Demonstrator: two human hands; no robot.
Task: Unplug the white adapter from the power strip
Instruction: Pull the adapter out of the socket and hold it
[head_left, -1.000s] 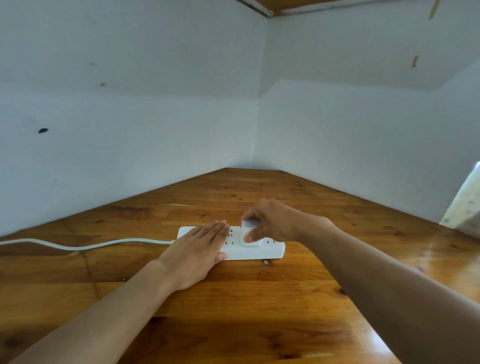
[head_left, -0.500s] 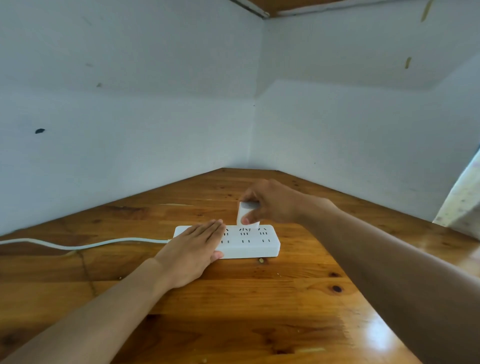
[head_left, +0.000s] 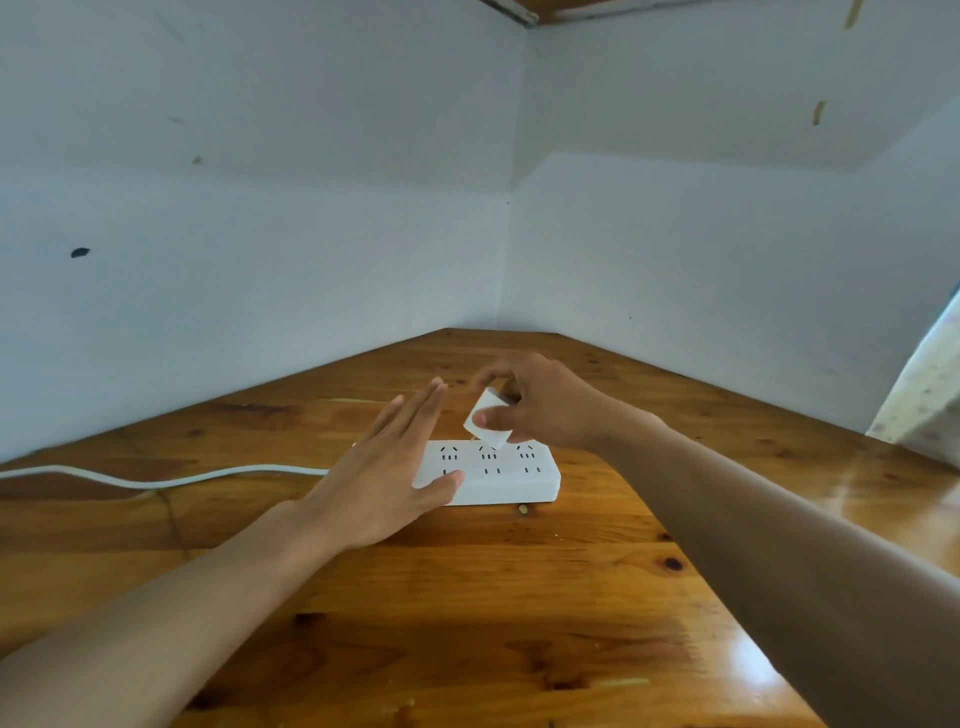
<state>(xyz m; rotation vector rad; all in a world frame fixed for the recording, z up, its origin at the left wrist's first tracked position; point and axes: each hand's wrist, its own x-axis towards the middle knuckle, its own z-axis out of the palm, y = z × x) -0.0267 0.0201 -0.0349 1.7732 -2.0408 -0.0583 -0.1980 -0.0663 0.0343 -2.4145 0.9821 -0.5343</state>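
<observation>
The white power strip (head_left: 511, 475) lies flat on the wooden table (head_left: 467, 597) in the middle of the view. Its sockets are bare. My right hand (head_left: 540, 402) pinches the small white adapter (head_left: 488, 428) between thumb and fingers. The adapter is tilted and held just above the strip, clear of the sockets. My left hand (head_left: 387, 470) is open with fingers straight. It is raised over the strip's left end and covers that end; only the thumb looks close to the strip.
The strip's white cable (head_left: 156, 480) runs left across the table and out of view. White walls (head_left: 260, 260) meet in a corner behind the table. A pale speckled object (head_left: 924, 410) stands at the right edge.
My right hand pulled the adapter up out of the strip and tilted it. My left hand, which pressed flat on the strip's left end, has lifted with its fingers raised.
</observation>
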